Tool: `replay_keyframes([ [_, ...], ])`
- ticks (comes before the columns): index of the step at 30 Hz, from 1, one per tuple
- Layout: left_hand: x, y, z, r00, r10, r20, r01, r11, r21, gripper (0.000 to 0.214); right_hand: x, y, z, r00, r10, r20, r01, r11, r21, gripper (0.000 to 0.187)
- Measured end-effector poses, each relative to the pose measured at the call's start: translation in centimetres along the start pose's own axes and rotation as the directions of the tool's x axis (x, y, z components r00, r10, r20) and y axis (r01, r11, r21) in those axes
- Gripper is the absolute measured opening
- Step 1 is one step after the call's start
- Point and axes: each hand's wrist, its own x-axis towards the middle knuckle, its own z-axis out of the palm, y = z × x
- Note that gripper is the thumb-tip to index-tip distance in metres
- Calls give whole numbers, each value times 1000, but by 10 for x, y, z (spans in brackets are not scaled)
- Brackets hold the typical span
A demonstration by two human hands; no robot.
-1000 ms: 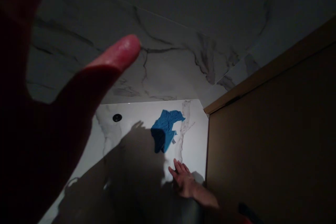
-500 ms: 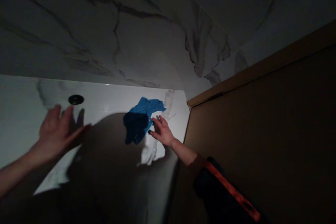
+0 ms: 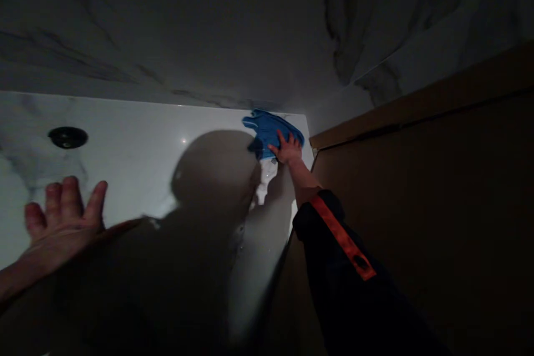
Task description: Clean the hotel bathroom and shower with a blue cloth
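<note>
A crumpled blue cloth lies at the far right corner of a white marble-patterned surface. My right hand is stretched out to it, fingers spread and resting on the cloth's near edge. Its sleeve is dark with an orange stripe. My left hand lies flat on the surface at the near left, fingers apart and holding nothing. My own shadow covers the middle of the surface.
A round black drain or plug sits in the surface at the far left. A marble-veined wall rises behind. A brown wooden panel closes the right side. The scene is dim.
My right hand has reached farther forward and now rests on the blue cloth. My left hand has dropped lower and to the left, flat on the surface. The view has tilted.
</note>
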Motion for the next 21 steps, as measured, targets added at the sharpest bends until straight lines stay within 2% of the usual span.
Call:
replay_keyframes([
  [2,2,-1,-3,998,-56,-9,56,998,-35,139,-33,23,17,989,146,-35,-144,989,36,78],
  [4,2,3,-9,998,-28,-60,25,998,-55,129,-84,12,39,978,204,-38,-202,978,58,77],
  [6,-2,13,-18,989,19,-144,-25,999,-45,115,-143,-24,60,986,165,-2,-164,983,81,77],
  [9,-22,42,-22,982,24,-187,-34,998,-52,103,-234,-89,87,994,5,113,-21,990,143,83],
  [10,-35,55,-18,979,86,-187,-96,994,-44,102,-262,-105,95,986,-58,159,31,986,163,86],
  [11,-50,68,-12,963,211,-170,-218,976,-28,101,-287,-115,103,971,-123,205,85,979,185,89],
  [12,-68,82,-3,921,362,-145,-366,931,-2,97,-307,-120,110,952,-184,247,132,968,211,90],
  [13,-86,95,5,851,518,-87,-519,854,13,91,-324,-118,116,939,-221,265,159,959,236,90],
  [14,-103,109,12,783,622,-26,-622,783,18,78,-335,-111,119,938,-230,260,163,953,254,86],
  [16,-126,134,16,737,675,31,-676,735,53,48,-342,-84,120,955,-189,229,124,954,272,71],
  [18,-130,162,3,726,687,6,-685,723,94,37,-331,-52,112,969,-149,198,90,957,277,57],
  [21,-105,209,-26,719,688,-103,-679,726,109,38,-300,-13,97,995,-35,96,10,968,250,51],
])
